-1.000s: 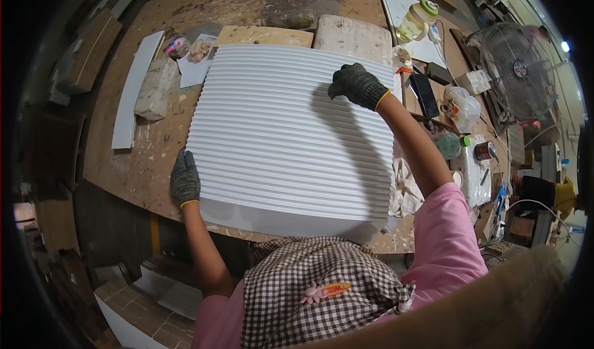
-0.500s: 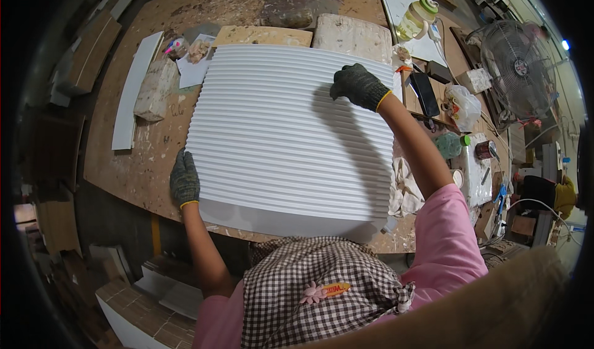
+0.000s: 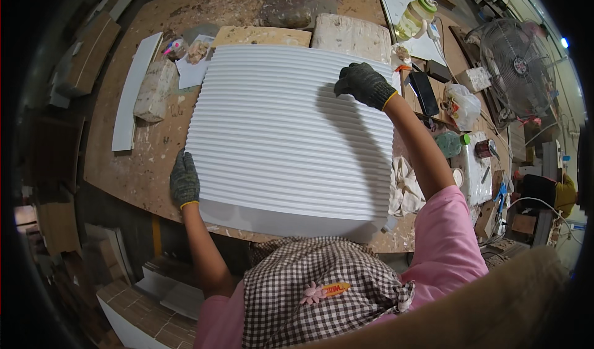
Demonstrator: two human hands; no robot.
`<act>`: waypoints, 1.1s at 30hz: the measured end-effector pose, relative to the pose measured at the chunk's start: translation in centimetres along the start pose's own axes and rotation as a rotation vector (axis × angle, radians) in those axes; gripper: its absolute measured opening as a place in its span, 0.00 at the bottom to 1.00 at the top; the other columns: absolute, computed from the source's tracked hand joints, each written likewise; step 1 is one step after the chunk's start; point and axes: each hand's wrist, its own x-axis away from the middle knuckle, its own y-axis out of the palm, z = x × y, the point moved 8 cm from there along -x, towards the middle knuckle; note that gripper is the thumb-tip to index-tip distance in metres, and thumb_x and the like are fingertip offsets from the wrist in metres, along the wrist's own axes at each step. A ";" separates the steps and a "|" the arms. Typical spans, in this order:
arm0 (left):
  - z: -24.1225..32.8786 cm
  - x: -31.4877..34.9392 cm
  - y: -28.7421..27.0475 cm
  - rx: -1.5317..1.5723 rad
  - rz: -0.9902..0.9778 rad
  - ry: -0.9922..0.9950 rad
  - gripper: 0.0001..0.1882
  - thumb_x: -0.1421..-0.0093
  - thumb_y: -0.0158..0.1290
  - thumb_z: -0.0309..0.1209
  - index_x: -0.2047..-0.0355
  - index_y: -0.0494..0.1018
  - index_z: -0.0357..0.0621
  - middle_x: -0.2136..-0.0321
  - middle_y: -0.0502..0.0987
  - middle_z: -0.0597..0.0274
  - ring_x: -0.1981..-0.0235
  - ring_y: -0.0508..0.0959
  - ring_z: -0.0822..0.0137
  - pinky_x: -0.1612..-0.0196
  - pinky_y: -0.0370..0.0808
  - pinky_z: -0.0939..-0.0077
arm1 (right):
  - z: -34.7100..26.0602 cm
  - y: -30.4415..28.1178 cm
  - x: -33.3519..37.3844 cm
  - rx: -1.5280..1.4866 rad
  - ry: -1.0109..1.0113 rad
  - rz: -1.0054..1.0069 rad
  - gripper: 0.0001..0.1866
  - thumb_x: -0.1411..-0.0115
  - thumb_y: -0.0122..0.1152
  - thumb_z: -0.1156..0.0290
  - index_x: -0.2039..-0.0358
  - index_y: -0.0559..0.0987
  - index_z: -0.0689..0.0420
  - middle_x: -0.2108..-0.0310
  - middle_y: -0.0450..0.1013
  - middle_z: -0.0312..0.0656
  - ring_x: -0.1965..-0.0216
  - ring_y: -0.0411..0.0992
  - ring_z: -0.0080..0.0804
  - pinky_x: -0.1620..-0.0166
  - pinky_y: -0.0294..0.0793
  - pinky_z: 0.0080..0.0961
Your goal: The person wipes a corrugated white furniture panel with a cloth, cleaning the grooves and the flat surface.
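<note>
Head view: a white ribbed panel lies across the tabletop between two gloved hands.
The left hand meets its left edge, fingers straight; the right hand curls over its far right; I cannot tell whether either grip holds anything. Rightward, a green-lidded bottle contains yellowish liquid; a translucent plastic bag has indistinct contents.

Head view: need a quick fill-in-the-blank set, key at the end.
1. The hand at the left edge of the white ridged panel is the person's ____ one.
2. Both dark gloves have a ____-coloured cuff edge.
3. The tall bottle at the far right has a ____-coloured lid.
Missing words: left; yellow; green
</note>
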 end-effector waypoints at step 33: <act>-0.2 -0.2 0.3 0.010 -0.003 0.018 0.26 0.27 0.38 0.48 0.39 0.71 0.46 0.45 0.76 0.45 0.45 0.76 0.44 0.43 0.72 0.54 | 0.8 1.3 2.2 0.033 0.008 -0.063 0.07 0.41 0.62 0.63 0.70 0.86 0.35 0.67 0.79 0.36 0.58 0.77 0.40 0.58 0.76 0.37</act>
